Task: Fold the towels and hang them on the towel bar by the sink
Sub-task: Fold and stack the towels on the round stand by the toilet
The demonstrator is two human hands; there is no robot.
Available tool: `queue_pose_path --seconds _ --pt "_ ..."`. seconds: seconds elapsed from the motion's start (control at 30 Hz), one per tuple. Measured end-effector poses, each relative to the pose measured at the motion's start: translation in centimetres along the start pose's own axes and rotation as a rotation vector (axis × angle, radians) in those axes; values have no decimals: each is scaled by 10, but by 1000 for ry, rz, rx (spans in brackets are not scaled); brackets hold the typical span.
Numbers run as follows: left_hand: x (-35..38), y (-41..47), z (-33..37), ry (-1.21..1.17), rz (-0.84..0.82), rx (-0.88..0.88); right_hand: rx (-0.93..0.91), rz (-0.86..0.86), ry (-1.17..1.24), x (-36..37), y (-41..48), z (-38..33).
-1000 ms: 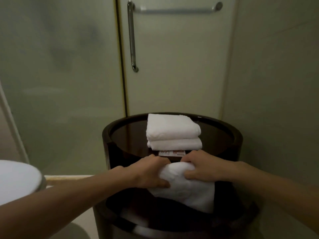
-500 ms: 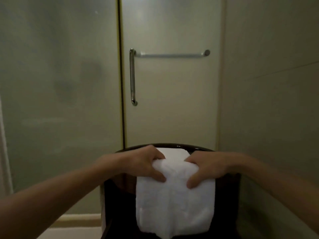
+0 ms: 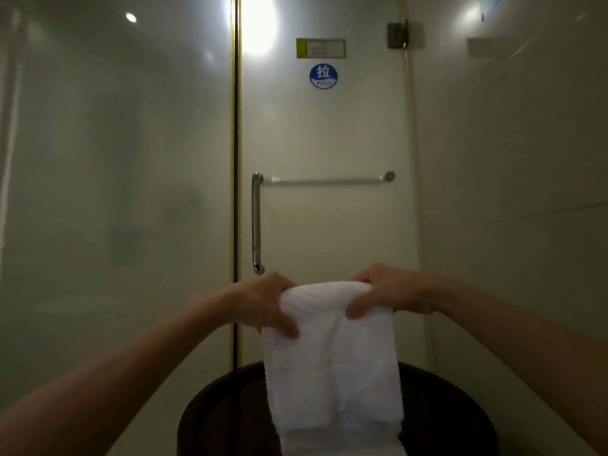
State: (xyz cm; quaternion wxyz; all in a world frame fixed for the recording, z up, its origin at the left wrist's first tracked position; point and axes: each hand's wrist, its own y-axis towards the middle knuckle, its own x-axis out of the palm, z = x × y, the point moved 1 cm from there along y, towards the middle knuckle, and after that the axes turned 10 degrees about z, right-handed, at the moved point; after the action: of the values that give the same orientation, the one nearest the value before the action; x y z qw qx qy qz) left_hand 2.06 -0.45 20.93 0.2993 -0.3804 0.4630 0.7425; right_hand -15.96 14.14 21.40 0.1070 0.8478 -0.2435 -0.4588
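**Towel raised off the table, up toward the door bar**

Both hands had lifted the white towel [image 3: 332,363] clear of the dark round table [image 3: 210,413] since a second earlier. The view had tilted up with them, so more of the frosted glass door [image 3: 329,133] showed.

On the door, a round blue sticker [image 3: 323,76] carried the character "拉" over the word "PULL". Above it sat a yellow-edged label [image 3: 320,48], whose print was too small to read.

The left hand [image 3: 263,301] gripped the towel's upper left corner. Its fingers [image 3: 289,330] were curled tight over the folded top edge, with one pressed on the near face. The right hand [image 3: 391,289] gripped the upper right corner the same way, its fingers [image 3: 355,312] closed round the cloth. Between the hands the top edge bunched in a soft roll.

The towel hung down in front of the table, doubled, with its lower end running out of the bottom of the view. It was held below the horizontal towel bar [image 3: 325,182] and near its right half, not touching it. A vertical handle [image 3: 256,225] met the bar at its left end, just right of a brass strip [image 3: 235,192].
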Motion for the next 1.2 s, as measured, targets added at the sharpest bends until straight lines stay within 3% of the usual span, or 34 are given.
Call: queue_pose_path --seconds 0.23,0.33,0.43,0.57,0.67,1.0,1.2 --pt "-4 45 -5 228 554 166 -246 502 -220 -6 46 0" --pt "27 50 -15 310 658 155 -266 594 -275 17 51 18" --pt "75 42 -35 371 590 166 -289 540 -494 49 45 48" --pt "138 13 -58 469 291 177 -374 362 -773 94 16 90" --pt "159 -9 -65 397 172 161 -383 251 -758 116 -8 111" --pt "158 -51 -61 111 129 104 -340 219 -573 122 -37 116" --pt "168 -51 -59 144 66 72 -354 128 -703 131 -49 122"
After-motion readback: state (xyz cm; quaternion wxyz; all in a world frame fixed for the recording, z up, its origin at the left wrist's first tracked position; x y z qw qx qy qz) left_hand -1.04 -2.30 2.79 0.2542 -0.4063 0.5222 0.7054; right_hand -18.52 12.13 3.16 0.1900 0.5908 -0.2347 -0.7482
